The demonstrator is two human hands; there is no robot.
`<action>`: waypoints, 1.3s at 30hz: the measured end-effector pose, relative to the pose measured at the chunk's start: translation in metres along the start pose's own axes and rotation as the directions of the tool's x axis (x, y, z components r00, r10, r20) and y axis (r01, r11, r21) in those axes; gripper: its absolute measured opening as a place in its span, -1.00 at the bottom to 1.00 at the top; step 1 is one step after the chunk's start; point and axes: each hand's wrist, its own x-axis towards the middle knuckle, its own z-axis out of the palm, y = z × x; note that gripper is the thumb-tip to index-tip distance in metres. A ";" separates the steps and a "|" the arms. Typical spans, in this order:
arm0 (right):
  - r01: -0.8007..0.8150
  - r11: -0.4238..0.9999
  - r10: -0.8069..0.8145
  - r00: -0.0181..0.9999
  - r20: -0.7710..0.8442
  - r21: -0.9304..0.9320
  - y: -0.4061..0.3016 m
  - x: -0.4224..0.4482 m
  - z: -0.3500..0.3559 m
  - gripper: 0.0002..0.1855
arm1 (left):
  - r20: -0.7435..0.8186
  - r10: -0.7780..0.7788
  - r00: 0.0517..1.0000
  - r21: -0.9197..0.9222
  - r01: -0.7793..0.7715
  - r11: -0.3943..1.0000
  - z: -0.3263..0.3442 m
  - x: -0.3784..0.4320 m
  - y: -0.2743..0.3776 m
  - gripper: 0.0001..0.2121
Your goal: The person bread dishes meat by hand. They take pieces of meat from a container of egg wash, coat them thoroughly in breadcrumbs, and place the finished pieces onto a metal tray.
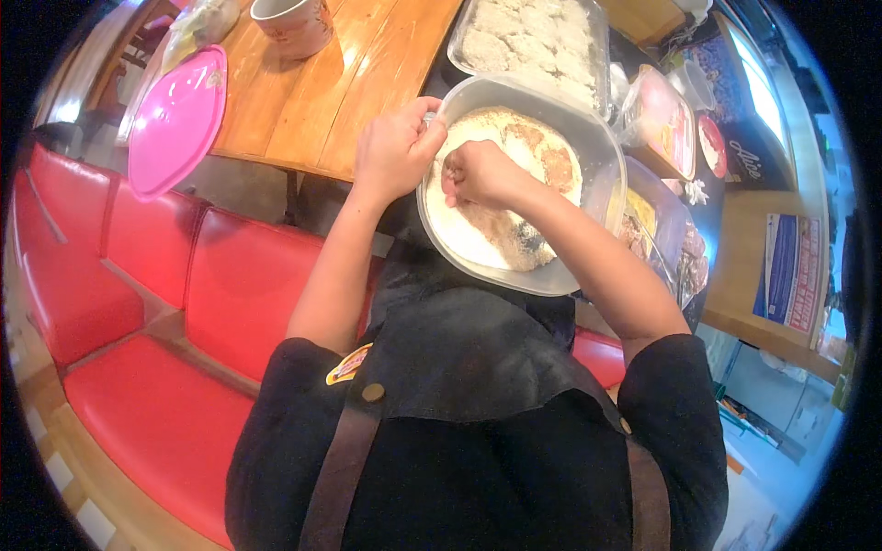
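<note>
A large translucent plastic tub (513,281) holds pale flour-like powder (462,237) with patches of brown and dark powder on top. My left hand (397,148) grips the tub's rim at its left side, thumb and fingers closed over the edge. Inside the tub, just above the powder, my right hand (486,173) is curled with its fingertips drawn together; whether something is between them cannot be told. Behind the tub stands a clear plastic tray (458,58) filled with pale, crumb-coated pieces.
A wooden table (296,117) carries a patterned mug (296,31); a pink plastic lid (178,124) lies at its left end. Right of the tub are a purplish container (665,186) with yellow and meat-like contents and a packaged tub (661,120). Red padded seats (248,289) stand at left.
</note>
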 end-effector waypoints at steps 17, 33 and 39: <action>0.417 0.906 -0.384 0.883 0.269 -0.077 0.026 -0.060 0.030 -0.58 | -0.007 0.026 1.000 -0.047 -0.026 0.999 0.003 0.004 -0.003 -0.74; 0.131 0.988 -0.144 0.974 -0.177 -0.084 0.020 0.016 0.013 -0.89 | 0.018 0.020 1.000 -0.043 -0.019 0.999 0.002 0.003 -0.002 -0.74; 0.152 0.982 -0.171 0.965 -0.198 -0.109 0.028 0.041 0.002 -0.97 | 0.030 0.025 0.999 -0.123 -0.022 0.992 0.002 0.006 0.003 -0.74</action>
